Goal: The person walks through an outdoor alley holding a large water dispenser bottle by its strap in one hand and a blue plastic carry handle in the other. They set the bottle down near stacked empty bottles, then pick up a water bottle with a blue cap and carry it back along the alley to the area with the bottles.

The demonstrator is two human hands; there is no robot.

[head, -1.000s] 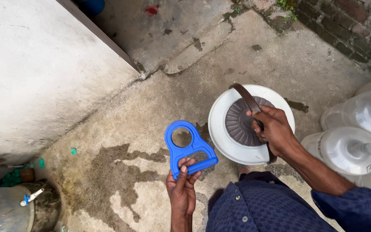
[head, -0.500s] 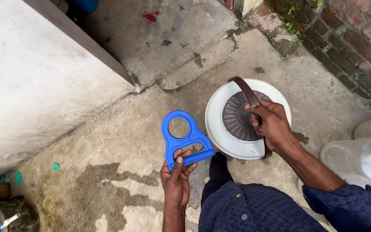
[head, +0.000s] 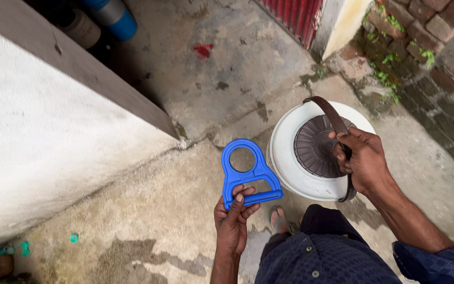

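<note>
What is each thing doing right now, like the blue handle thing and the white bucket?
Blue plastic bottle-carrier handle: held up, off the ground.
Left hand: pinching the handle's bottom bar.
White plastic bucket: hanging, dark ribbed lid on.
Dark bail strap: raised.
Right hand: closed around the strap.

smooth glossy blue plastic handle (head: 250,176), white plastic bucket (head: 285,158) with ribbed dark lid (head: 316,147); rough stained concrete floor (head: 148,210)

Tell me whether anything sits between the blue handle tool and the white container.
Nothing visible does. The blue handle tool, in the left hand, sits just left of the white container, which the right hand carries by its dark strap.
</note>
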